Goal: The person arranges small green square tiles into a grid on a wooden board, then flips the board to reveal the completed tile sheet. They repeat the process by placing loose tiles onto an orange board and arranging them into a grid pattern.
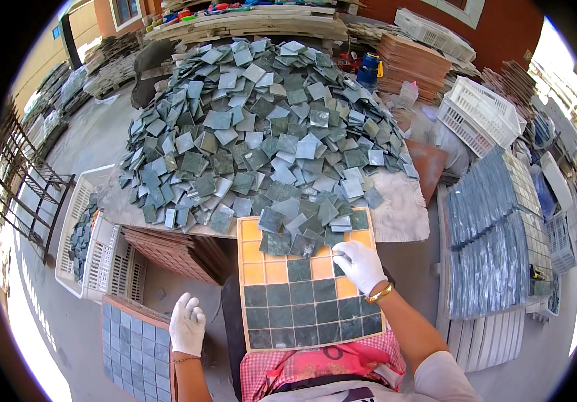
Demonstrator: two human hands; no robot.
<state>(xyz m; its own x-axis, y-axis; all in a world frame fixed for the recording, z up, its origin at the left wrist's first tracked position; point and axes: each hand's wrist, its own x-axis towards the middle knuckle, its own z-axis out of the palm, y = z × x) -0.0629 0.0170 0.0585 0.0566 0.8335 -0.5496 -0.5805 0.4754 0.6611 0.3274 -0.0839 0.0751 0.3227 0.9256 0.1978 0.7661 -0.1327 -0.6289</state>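
Note:
A square grid tray [276, 272] with orange cells and pale dividers rests on my lap against the table's near edge. Green-grey square tiles [302, 292] fill its nearer rows, while orange still shows in several farther cells. Loose tiles [305, 244] spill from the big heap [262, 127] onto the tray's far part. My right hand [360, 266], in a white glove, is over the tray's right side beside these tiles, fingers bent together; whatever is in them is hidden. My left hand [187, 326], also gloved, hovers left of the tray, holding nothing, its fingers loosely curled and apart.
The heap covers most of the table [406, 211]. White crates [101, 258] and a tile-filled panel [136, 342] are at my left. Stacked tile sheets [486, 234] stand at my right, with another white crate [479, 115] beyond. Reddish boards [174, 251] lean under the table.

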